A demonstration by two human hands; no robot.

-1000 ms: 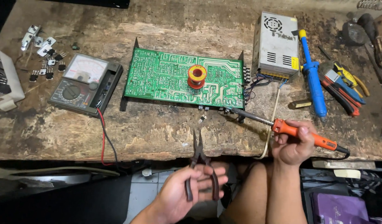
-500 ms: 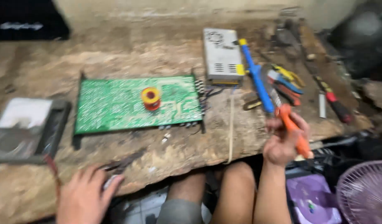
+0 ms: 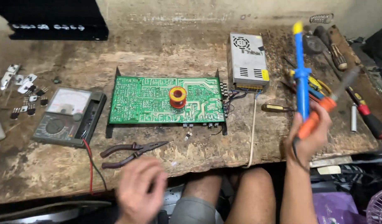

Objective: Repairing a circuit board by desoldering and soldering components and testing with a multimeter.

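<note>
- The worn wooden worktop carries everything.
- A green circuit board lies at its middle, with a red-and-yellow solder spool standing on it.
- A grey power supply sits just right of the board, and an analogue meter just left.
- The right hand has its grip closed on the orange-handled soldering iron, raised above the worktop's right end.
- The left hand hangs blurred at the front edge with an empty, loosely curled grip, just below the pliers lying on the wood.

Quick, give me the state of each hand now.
Left hand: empty, fingers curled loosely, just below the pliers on the bench.
Right hand: closed on the orange-handled soldering iron.
</note>
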